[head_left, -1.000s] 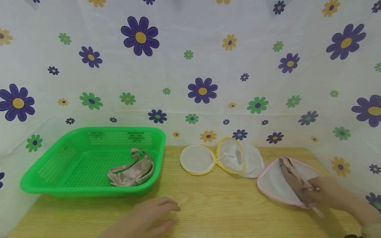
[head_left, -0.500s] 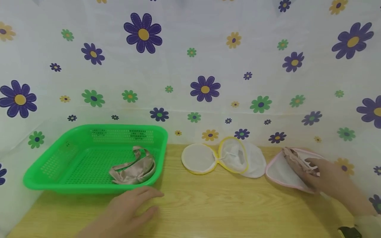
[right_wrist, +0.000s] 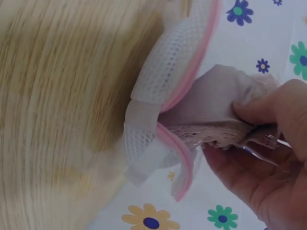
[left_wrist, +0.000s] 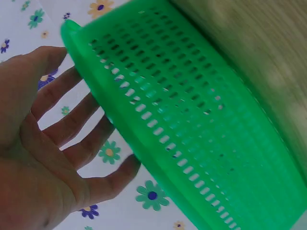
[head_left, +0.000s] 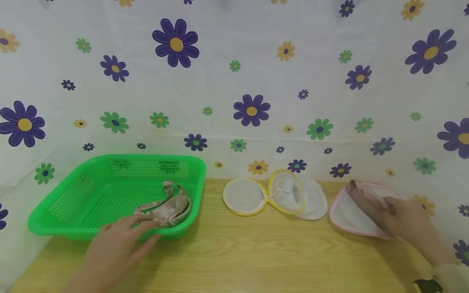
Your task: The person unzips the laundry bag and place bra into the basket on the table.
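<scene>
At the front rim of the green plastic basket [head_left: 117, 160], my left hand [head_left: 111, 244] reaches over with fingers extended and spread. Its fingertips come close to a satin mauve bra [head_left: 177, 205] lying in the basket's front right corner. In the left wrist view the fingers [left_wrist: 72, 122] pass behind the rim, their tips hidden. On the right, my right hand [head_left: 408, 219] pinches a mauve bra [right_wrist: 206, 100] with lace edging between thumb and fingers. That bra sits partly inside the unzipped white mesh laundry bag [right_wrist: 165, 64] with pink trim, its lower part hidden by the bag.
Between the basket and the pink-trimmed bag, a white mesh laundry bag [head_left: 243, 195] with yellow trim lies spread open at the back of the wooden table [head_left: 256, 252]. A flower-printed white curtain [head_left: 220, 89] hangs behind and at both sides.
My left hand has moved left from the bare table to the basket's front rim. My right hand, with the bra and pink-trimmed bag, has shifted slightly toward the back.
</scene>
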`<state>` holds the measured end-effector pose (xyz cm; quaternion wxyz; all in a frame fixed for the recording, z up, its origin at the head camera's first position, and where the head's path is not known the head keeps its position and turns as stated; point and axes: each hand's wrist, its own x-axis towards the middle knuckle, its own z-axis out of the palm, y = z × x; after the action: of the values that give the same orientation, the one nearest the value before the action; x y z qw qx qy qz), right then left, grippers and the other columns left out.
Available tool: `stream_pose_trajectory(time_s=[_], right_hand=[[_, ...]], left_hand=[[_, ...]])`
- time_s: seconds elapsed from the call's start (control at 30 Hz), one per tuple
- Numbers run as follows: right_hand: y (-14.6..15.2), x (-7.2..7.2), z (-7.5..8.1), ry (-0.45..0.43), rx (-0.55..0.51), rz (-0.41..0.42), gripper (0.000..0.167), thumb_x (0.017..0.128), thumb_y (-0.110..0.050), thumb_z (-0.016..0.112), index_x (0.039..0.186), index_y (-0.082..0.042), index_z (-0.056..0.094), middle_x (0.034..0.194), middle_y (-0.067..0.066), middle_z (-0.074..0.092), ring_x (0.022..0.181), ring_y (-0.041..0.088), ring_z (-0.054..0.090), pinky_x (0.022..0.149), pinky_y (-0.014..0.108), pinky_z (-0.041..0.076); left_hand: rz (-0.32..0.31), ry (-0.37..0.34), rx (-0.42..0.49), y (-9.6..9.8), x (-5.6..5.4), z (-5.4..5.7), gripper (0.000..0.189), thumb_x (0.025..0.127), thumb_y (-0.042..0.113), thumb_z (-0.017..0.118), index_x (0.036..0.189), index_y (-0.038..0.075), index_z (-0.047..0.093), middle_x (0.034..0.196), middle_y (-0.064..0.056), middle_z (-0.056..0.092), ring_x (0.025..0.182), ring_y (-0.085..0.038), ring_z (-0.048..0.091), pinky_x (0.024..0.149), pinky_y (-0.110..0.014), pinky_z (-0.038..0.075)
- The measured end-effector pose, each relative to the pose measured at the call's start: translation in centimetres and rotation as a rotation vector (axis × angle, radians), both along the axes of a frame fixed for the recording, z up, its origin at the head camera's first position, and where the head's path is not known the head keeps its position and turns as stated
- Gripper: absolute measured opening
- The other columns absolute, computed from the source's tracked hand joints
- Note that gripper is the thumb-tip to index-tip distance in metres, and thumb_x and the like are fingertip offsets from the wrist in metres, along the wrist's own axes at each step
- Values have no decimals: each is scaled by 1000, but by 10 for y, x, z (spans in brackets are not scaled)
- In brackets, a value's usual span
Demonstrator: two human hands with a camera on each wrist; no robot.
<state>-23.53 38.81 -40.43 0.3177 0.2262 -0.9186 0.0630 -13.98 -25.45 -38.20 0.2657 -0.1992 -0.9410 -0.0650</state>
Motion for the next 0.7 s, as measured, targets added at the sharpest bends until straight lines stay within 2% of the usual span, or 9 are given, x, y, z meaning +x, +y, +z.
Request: stream_pose_trajectory(time_s=[0.03,0.07,0.1,0.13,0.2,0.3,0.4,0.53,0.7], right_hand=[[2,-1,0,63,-17,4,6,73,1,67,78,-4,67,53,-3,47,51,0,21,43,24,24],[4,0,0,96,-38,4,13,71,3,66,83,0,70,52,-1,48,50,0,21,42,25,24],[4,0,2,84,-122,-31,8,70,2,65,78,1,67,48,-4,40,51,0,22,43,25,23],[6,1,3,82,-150,-58,19,69,2,64,86,4,71,48,-1,42,50,3,24,42,27,24],[7,4,7,-2,-242,-151,27,72,1,64,97,7,73,50,10,51,51,7,34,46,33,30],[7,7,14,-113,-385,-278,24,83,-9,67,101,6,74,66,25,67,54,8,42,49,34,35],[4,10,22,-212,-554,-352,28,93,-22,71,103,4,74,68,-7,75,56,-3,45,51,24,37],[0,13,28,-288,-705,-372,42,96,-29,71,117,7,71,65,-49,51,62,-15,49,53,12,40],[-9,14,31,-308,-842,-344,53,94,-29,73,130,9,63,69,-47,55,68,-24,55,62,4,44]], left_hand=[[37,-23,-21,-3,0,-1,35,80,30,84,114,24,76,118,-3,74,103,-35,73,72,-62,56],[70,-46,-39,-6,1,-2,35,82,33,83,115,24,76,120,-5,74,105,-37,72,74,-65,55],[93,-68,-47,-8,1,-3,37,84,35,81,118,22,76,122,-6,74,106,-38,71,77,-68,54],[118,-92,-57,-10,2,-3,39,86,38,79,121,22,74,125,-8,73,108,-40,70,80,-71,53],[150,-125,-68,-13,2,-4,43,90,44,74,127,22,72,127,-9,72,110,-42,69,84,-75,49],[181,-141,-67,-17,4,-4,49,92,50,70,131,21,68,129,-11,70,112,-45,67,86,-80,45],[167,-60,-52,-20,4,-6,48,87,50,75,123,18,70,121,-12,72,105,-45,69,82,-76,50],[144,62,-34,-24,3,-8,45,82,51,78,110,16,70,105,-12,72,91,-41,71,71,-65,56],[144,124,-10,-29,5,-10,45,82,57,76,102,17,69,95,-11,71,82,-37,70,61,-58,56]])
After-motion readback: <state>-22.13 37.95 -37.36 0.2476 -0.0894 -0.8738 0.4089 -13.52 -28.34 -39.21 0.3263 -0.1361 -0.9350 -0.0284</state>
